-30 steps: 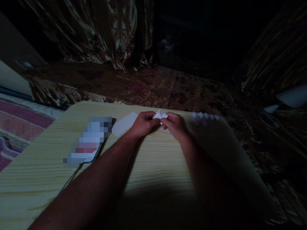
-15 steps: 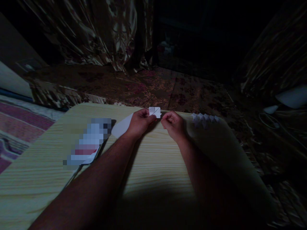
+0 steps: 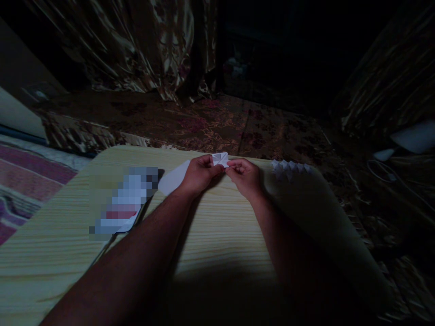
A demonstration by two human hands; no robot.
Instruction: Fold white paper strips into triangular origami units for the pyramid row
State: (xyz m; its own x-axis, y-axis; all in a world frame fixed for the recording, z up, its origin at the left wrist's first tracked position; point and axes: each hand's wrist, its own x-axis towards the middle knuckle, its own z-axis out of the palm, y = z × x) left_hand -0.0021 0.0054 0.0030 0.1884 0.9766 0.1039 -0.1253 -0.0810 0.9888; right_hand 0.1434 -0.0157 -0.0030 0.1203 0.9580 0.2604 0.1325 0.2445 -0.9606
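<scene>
A small folded piece of white paper (image 3: 220, 159) is held up near the far edge of the wooden table (image 3: 220, 226). My left hand (image 3: 197, 174) pinches its left side, thumb along the lower edge. At the paper's lower right corner, the closed fingertips of my right hand (image 3: 245, 175) grip it. Crease lines cross the paper's face. Beside my left hand lies a flat white sheet of paper (image 3: 174, 178), partly hidden by that hand. Several small folded white paper pieces (image 3: 288, 167) sit in a group to the right of my right hand.
A blurred-out, phone-like device (image 3: 127, 203) with a cable (image 3: 102, 251) lies on the table's left part. Beyond the far edge is a dark patterned cloth surface (image 3: 204, 122) with curtains (image 3: 163, 45). A white object with a cord (image 3: 384, 155) is at the right.
My right hand has moved slightly left, and its fingertips now touch the folded paper's right corner. The paper has tilted a little. My left hand keeps its hold.
</scene>
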